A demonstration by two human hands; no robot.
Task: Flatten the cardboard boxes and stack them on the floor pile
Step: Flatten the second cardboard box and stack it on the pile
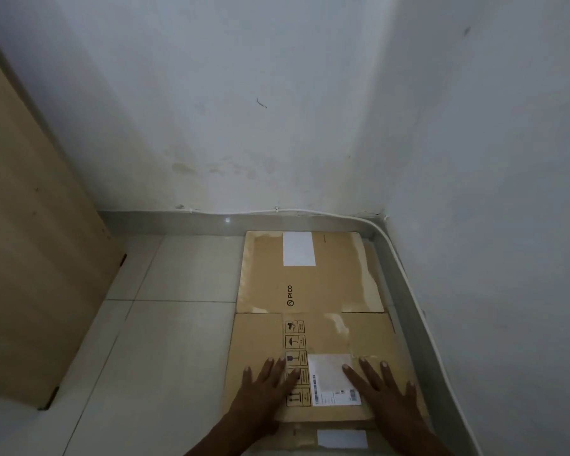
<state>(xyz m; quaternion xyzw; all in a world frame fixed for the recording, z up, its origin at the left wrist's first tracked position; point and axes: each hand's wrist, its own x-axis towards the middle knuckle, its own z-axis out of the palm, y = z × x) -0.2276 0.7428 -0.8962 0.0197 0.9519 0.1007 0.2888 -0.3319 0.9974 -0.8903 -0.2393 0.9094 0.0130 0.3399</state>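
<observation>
Both hands, left [266,386] and right [384,388], are pressing open-palmed, fingers spread wide, on the box [310,327], likely flattening it onto the pile [339,439].

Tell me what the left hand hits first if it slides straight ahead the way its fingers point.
The left hand lies flat on the flattened box, fingers pointing ahead and slightly right. Sliding on, it would probably cross the printed handling symbols and then meet the edge of the PICO-marked panel.

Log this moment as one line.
stage: pressing | left hand: flat on flattened cardboard box | right hand: flat, partly over shipping label | pile: in floor corner by wall
</observation>
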